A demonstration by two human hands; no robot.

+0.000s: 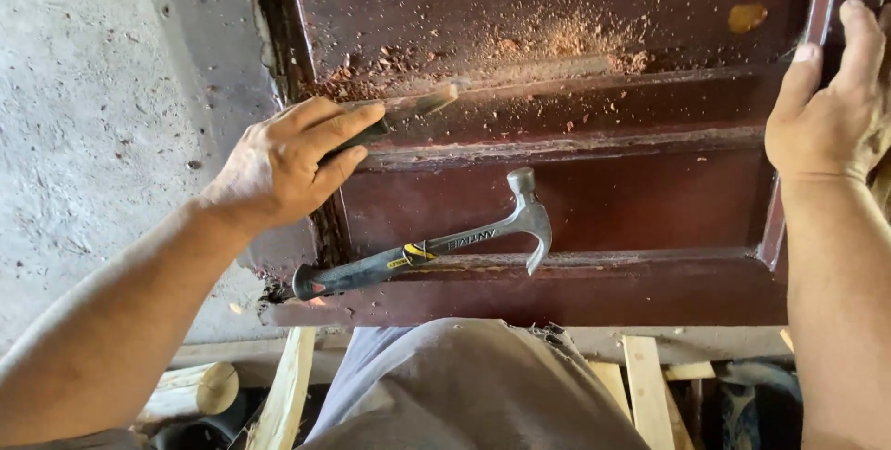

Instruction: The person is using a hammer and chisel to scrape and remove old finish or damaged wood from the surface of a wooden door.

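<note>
- The left hand (283, 164) reaches in from the lower left, forearm slanting up and to the right, fingers curled around the dark handle of a chisel (401, 114), forefinger stretched along it.
- The chisel lies nearly flat, its blade pointing right along a moulded ridge of the dark red wooden door (594, 195), beside a scatter of wood chips (520, 46).
- The right hand (831, 111) comes up from the lower right, forearm almost vertical; fingers are extended and loosely spread, resting against the door's right-hand rail and gripping nothing.
- One claw hammer (436, 248) rests untouched on the door panel, between the two hands, handle toward the left, head and claw to the right.
- Count: two hands, one chisel, one hammer, one door.
- Pale timber offcuts (645, 385) lie below the door's near edge, with grey concrete (83, 116) at left.
</note>
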